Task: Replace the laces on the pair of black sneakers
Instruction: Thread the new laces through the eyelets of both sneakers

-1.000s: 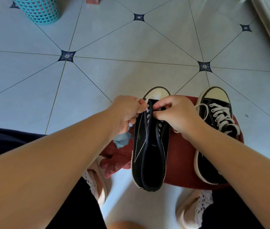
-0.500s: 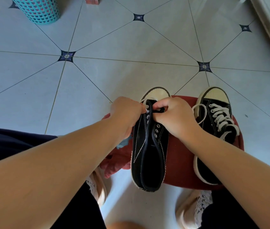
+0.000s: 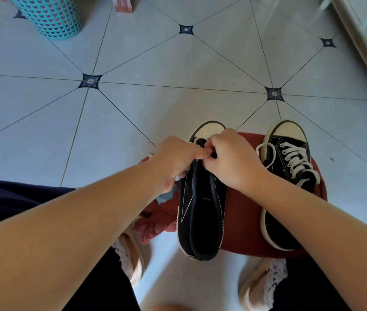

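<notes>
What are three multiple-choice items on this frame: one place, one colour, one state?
1. Where is the laced sneaker?
A) on a shelf
B) on the red stool, right of the unlaced sneaker
C) in the person's lap

2. What colour are its laces?
A) white
B) red
C) black

3. What are the left hand and right hand doing?
A) resting idle
B) holding the laced sneaker
C) both pinching at the unlaced sneaker's toe end

Answers:
1 B: it stands on the stool beside the other sneaker.
2 A: white laces cross its black upper.
3 C: the fingers of both hands curl together there.
</notes>
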`<state>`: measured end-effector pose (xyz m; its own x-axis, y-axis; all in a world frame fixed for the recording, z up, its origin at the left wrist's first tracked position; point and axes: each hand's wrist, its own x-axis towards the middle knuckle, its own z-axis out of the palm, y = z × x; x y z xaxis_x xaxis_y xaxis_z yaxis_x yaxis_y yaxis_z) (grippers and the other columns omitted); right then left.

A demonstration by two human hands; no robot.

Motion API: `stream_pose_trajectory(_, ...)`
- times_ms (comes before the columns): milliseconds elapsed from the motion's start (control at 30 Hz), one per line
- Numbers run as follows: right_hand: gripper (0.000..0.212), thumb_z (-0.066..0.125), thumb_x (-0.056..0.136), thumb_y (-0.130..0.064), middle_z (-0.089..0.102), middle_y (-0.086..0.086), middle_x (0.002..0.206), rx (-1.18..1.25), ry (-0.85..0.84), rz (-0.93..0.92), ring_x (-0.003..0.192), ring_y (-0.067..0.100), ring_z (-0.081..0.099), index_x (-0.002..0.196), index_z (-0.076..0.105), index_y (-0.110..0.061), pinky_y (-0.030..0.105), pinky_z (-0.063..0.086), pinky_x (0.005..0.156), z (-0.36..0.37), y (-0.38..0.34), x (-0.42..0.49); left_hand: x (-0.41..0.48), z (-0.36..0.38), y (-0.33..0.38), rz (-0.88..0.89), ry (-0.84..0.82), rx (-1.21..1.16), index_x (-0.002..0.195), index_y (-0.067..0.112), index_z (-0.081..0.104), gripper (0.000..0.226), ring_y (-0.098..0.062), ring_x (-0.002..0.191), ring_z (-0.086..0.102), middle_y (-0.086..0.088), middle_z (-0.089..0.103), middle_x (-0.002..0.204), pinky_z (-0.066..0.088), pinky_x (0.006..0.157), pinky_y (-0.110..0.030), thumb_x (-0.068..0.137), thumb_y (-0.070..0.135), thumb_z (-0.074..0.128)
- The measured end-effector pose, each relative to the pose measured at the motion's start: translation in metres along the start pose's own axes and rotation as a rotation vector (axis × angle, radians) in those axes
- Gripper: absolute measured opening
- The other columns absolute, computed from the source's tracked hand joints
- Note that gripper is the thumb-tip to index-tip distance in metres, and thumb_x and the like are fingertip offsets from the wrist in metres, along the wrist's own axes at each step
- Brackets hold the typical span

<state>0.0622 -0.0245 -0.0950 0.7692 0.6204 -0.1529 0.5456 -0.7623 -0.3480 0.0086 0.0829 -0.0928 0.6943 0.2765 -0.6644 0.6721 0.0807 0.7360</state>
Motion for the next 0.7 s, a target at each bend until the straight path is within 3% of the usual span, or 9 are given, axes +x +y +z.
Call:
stream_pose_trajectory(200,0.022,0.047,0.094,-0.018,0.047,0.011,0.103,-0.104,-0.028,-0.160,0.077,0.027,0.057,0.099,0.063,-0.004,0.028,0.044,0.069,-0.027,0.004,-0.006,-0.001,-0.002,0.000,0.159,0.124,0.154,0.075,0.012,0.057,0.010,-0.015,0.049,0.040,-0.003,0.047,0.056,0.032,0.049,-0.022,0.077,0.011,0.067)
stream_pose_trajectory(267,0.022,0.048,0.092,-0.014,0.049,0.009,0.086,-0.077,-0.005,-0.169,0.063,0.023,0.054,0.083,0.064,-0.002,0.026,0.044,0.059,-0.036,0.009,-0.006,0.000,-0.002,-0.002,0.203,0.210,0.191,0.070,0.017,0.057,0.012,-0.018,0.059,0.047,-0.002,0.052,0.060,0.042,0.059,-0.028,0.075,0.011,0.067)
stream_pose_trajectory(333,0.024,0.049,0.089,-0.010,0.048,0.004,0.064,-0.012,0.042,-0.175,0.049,0.014,0.044,0.066,0.056,-0.009,0.013,0.033,0.048,-0.048,0.013,-0.007,-0.001,-0.002,-0.003,0.204,0.243,0.163,0.069,0.018,0.056,0.015,-0.020,0.066,0.051,-0.002,0.054,0.065,0.046,0.067,-0.033,0.075,0.012,0.068)
stream_pose_trajectory(400,0.023,0.051,0.087,-0.009,0.053,0.002,0.062,0.030,0.112,-0.175,0.062,0.013,0.045,0.067,0.053,-0.018,0.007,0.031,0.054,-0.059,0.018,-0.011,-0.001,-0.001,-0.004,0.199,0.243,0.142,0.070,0.019,0.056,0.015,-0.020,0.069,0.052,-0.002,0.056,0.069,0.047,0.068,-0.033,0.075,0.012,0.068)
stream_pose_trajectory(467,0.020,0.052,0.087,-0.007,0.056,0.001,0.074,0.036,0.155,-0.130,0.077,0.012,0.045,0.070,0.052,-0.018,0.003,0.029,0.063,-0.060,0.022,-0.016,-0.003,0.002,-0.004,0.197,0.236,0.119,0.072,0.018,0.056,0.014,-0.018,0.068,0.052,-0.002,0.057,0.072,0.047,0.068,-0.033,0.076,0.012,0.068)
stream_pose_trajectory(533,0.020,0.050,0.089,-0.006,0.058,-0.004,0.083,0.229,0.154,-0.027,0.073,0.007,0.049,0.075,0.052,-0.019,0.001,0.034,0.067,-0.049,0.017,-0.024,-0.006,0.005,-0.005,0.200,0.232,0.108,0.075,0.017,0.056,0.013,-0.016,0.066,0.050,-0.003,0.057,0.074,0.046,0.064,-0.032,0.078,0.012,0.067)
stream_pose_trajectory(600,0.020,0.045,0.093,-0.004,0.066,-0.002,0.094,0.729,0.083,0.089,0.081,0.013,0.062,0.080,0.051,-0.017,0.013,0.047,0.083,-0.039,0.007,-0.028,-0.007,0.007,-0.003,0.212,0.236,0.132,0.072,0.018,0.055,0.014,-0.014,0.065,0.050,-0.001,0.056,0.072,0.044,0.063,-0.030,0.079,0.013,0.066)
stream_pose_trajectory(667,0.019,0.039,0.097,-0.003,0.070,0.001,0.081,1.064,-0.027,0.182,0.085,0.017,0.067,0.083,0.048,-0.013,0.032,0.051,0.091,-0.035,0.001,-0.030,-0.008,0.007,-0.002,0.227,0.246,0.164,0.065,0.020,0.054,0.020,-0.015,0.063,0.049,0.000,0.054,0.067,0.043,0.062,-0.028,0.080,0.015,0.066)
stream_pose_trajectory(700,0.021,0.036,0.097,0.000,0.066,-0.002,0.066,1.152,-0.067,0.202,0.073,0.013,0.066,0.083,0.048,-0.012,0.032,0.052,0.087,-0.039,0.002,-0.031,-0.008,0.006,-0.002,0.230,0.258,0.178,0.063,0.020,0.054,0.022,-0.014,0.061,0.049,0.001,0.054,0.065,0.042,0.060,-0.026,0.080,0.016,0.066)
